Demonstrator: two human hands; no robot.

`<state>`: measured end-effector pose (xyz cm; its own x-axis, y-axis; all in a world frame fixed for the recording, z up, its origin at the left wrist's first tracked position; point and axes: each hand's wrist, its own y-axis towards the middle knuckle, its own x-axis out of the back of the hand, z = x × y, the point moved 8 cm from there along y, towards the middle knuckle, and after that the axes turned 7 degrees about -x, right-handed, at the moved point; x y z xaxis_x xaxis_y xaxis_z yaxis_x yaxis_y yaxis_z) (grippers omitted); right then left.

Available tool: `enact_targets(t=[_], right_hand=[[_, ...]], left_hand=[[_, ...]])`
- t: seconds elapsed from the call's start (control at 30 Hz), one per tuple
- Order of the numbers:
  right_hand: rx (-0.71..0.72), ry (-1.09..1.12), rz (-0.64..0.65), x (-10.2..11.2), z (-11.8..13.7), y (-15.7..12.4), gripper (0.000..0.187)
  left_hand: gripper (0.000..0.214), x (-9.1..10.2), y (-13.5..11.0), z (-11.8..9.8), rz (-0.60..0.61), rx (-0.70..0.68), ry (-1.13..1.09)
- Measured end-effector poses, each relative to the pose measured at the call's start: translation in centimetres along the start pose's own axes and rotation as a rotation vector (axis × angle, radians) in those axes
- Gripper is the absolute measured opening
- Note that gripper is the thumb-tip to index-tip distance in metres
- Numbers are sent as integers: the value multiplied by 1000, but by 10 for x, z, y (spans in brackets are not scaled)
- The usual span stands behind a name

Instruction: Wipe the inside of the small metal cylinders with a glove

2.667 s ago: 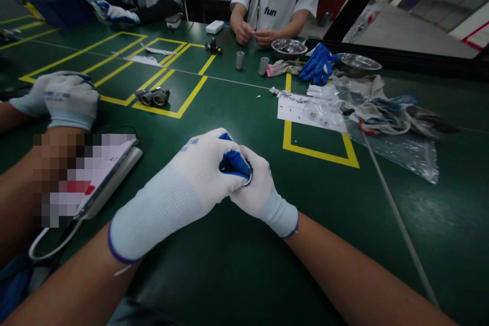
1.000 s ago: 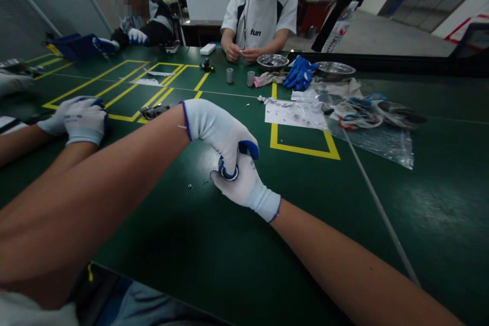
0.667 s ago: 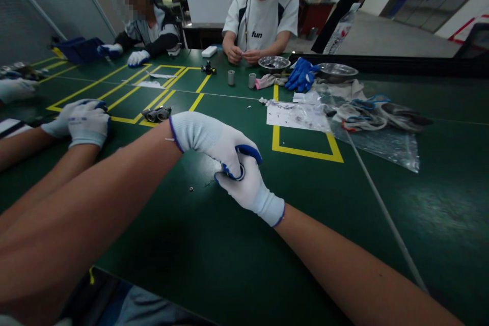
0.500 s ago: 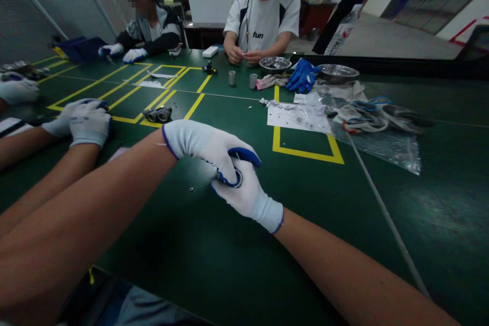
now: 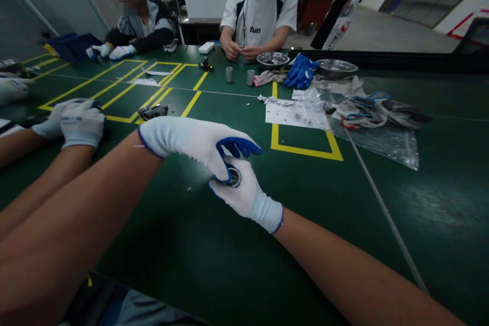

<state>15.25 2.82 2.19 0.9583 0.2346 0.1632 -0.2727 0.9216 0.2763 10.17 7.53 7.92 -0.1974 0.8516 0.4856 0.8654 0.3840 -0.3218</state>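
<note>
My right hand point(image 5: 244, 191), in a white glove with blue palm coating, wraps round a small round metal part point(image 5: 234, 177). The part's open, ring-like end faces up, with dark detail inside; the rest of it is hidden in the glove. My left hand point(image 5: 202, 145), gloved alike, arches over it from the left. Its thumb lies against the near left edge of the part, while the other fingers stretch out above my right hand, apart from the thumb. A tiny nut-like ring point(image 5: 189, 190) lies on the green table left of both hands.
Joined metal cylinders point(image 5: 153, 112) lie beyond my left wrist. A co-worker's gloved hands point(image 5: 82, 122) rest at left. Farther back stand two grey metal cups point(image 5: 228, 75) and a steel bowl point(image 5: 272, 60). White paper point(image 5: 294, 114), blue gloves point(image 5: 301, 71) and a plastic bag point(image 5: 397, 147) lie right.
My left hand's fingers have lifted and opened away from the metal part, so more of its round end shows. My right hand keeps its hold. The view has shifted slightly.
</note>
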Motion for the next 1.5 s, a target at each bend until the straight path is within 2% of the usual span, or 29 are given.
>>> enact_targets(t=[0.1,0.13,0.17,0.23,0.3,0.43,0.67,0.93,1.17,1.3,1.5], right_hand=[[3,7,-8,1,1,1,11],[10,26,-4,2,1,2,10],[16,49,3,2,2,3,11],[11,76,20,1,2,4,14],[-27,60,20,1,-1,5,19],[-75,-10,-30,3,-3,4,20],[-30,-127,-66,3,-1,1,17],[-38,-175,-43,1,-2,2,20],[-31,-190,-1,-1,-4,1,21],[-32,-204,15,-1,-3,2,23],[-20,-209,33,-2,0,2,23]], left_hand=[[59,8,-28,-18,-395,-51,237],[47,7,-41,-27,-538,-108,308],[36,1,-52,-34,-629,-157,371],[25,-17,-67,-38,-679,-185,467],[22,-31,-76,-35,-700,-168,527],[20,-35,-85,-22,-764,-94,554],[22,-35,-77,-23,-758,-109,593],[16,-37,-66,-22,-669,-163,605],[21,-39,-51,-32,-550,-261,774],[11,-39,-49,-29,-561,-260,850],[10,-41,-54,-24,-572,-290,752]])
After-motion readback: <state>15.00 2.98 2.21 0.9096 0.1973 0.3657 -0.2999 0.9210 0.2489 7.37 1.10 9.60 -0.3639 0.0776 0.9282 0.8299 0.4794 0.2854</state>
